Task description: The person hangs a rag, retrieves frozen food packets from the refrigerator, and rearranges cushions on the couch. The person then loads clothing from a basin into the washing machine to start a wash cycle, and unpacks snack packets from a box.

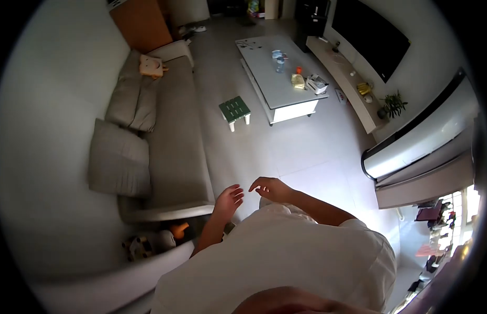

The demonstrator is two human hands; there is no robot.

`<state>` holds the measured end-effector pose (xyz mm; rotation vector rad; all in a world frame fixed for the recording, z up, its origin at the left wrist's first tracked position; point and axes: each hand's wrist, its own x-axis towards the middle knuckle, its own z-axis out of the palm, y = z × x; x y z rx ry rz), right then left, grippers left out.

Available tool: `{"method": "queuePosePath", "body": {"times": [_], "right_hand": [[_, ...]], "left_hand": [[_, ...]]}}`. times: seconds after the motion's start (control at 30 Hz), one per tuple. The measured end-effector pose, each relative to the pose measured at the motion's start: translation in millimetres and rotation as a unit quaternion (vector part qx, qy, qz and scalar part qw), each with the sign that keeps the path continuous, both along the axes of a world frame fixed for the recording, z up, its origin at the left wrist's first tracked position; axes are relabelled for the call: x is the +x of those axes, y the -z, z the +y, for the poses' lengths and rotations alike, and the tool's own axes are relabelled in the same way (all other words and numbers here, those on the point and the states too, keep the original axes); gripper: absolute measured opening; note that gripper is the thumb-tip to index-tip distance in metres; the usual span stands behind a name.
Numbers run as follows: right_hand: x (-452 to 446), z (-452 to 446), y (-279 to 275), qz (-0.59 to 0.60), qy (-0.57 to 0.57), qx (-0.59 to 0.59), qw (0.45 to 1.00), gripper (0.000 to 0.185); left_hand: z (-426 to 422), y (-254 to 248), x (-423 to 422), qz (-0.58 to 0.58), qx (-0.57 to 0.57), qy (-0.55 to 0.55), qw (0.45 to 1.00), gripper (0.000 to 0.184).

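1. The fingers of the left hand (231, 201) are loosely bent and released, pointing inward.
2. The fingers of the right hand (271, 189) curl downward, open and holding nothing; the two hands hover near each other, apart, in front of the white shirt (275, 251).
3. Out ahead of both hands, the green-topped stool (235, 109) stands upright on its pale legs on the grey floor (254, 152).
4. Left of the stool runs the long sofa (175, 136), its near end close to the left hand; a large cushion (119, 159) leans at its back, and a face-patterned cushion (151, 66) sits farther off.
5. Right of the stool is the worktop (262, 73), carrying a clear bottle (280, 65), an orange item (299, 70), a yellowish packet (298, 81) and a white box (316, 85).
6. Beyond the worktop from the stool, bananas (364, 88) and a plant (394, 104) sit on a long shelf (353, 86) below the television (371, 36).
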<state>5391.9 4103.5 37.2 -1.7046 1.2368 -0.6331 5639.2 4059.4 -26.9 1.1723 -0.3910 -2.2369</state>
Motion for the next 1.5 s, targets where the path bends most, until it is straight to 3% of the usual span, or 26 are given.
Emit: {"method": "queuePosePath", "body": {"times": [0.2, 0.23, 0.33, 0.4, 0.5, 0.77, 0.9, 0.93, 1.0, 1.13, 1.33, 1.5], "right_hand": [[-46, -124, 51, -0.027, 0.079, -0.003, 0.997, 0.025], [-53, -153, 63, -0.092, 0.089, 0.031, 0.991, 0.026], [-77, -248, 72, -0.109, 0.059, 0.068, 0.990, 0.027], [-79, -325, 88, -0.064, 0.025, 0.029, 0.997, 0.025], [-70, -424, 68, -0.036, -0.021, 0.036, 0.998, 0.023], [-13, -645, 48, -0.091, -0.170, 0.091, 0.977, 0.023], [4, -748, 73, -0.041, -0.185, 0.076, 0.979, 0.023], [10, -768, 76, -0.042, -0.183, 0.072, 0.980, 0.023], [-1, -823, 69, -0.057, -0.085, 0.181, 0.978, 0.023], [-25, -913, 68, -0.080, -0.016, 0.082, 0.993, 0.026], [-60, -1038, 65, -0.101, 0.111, 0.121, 0.981, 0.031], [-100, -1193, 115, -0.174, 0.137, 0.162, 0.962, 0.029]], "left_hand": [[-154, 6, -57, 0.018, -0.055, 0.101, 0.993, 0.028], [-182, 17, -61, 0.018, -0.051, 0.083, 0.995, 0.028], [-254, 28, -65, -0.004, -0.031, 0.055, 0.998, 0.029], [-308, 57, -46, 0.048, 0.045, -0.031, 0.997, 0.031], [-361, 61, -32, 0.055, 0.037, -0.115, 0.991, 0.028], [-518, 56, 14, 0.050, 0.064, -0.224, 0.971, 0.019], [-630, 72, 35, 0.032, 0.077, -0.245, 0.966, 0.019], [-664, 74, 42, 0.050, 0.086, -0.237, 0.967, 0.019], [-754, 73, 42, 0.092, 0.077, -0.223, 0.967, 0.019], [-908, 61, 25, 0.127, 0.036, -0.133, 0.982, 0.015], [-1116, 30, -46, 0.096, 0.015, 0.011, 0.995, 0.011], [-1263, 26, -125, 0.146, 0.048, 0.042, 0.987, 0.014]]}}
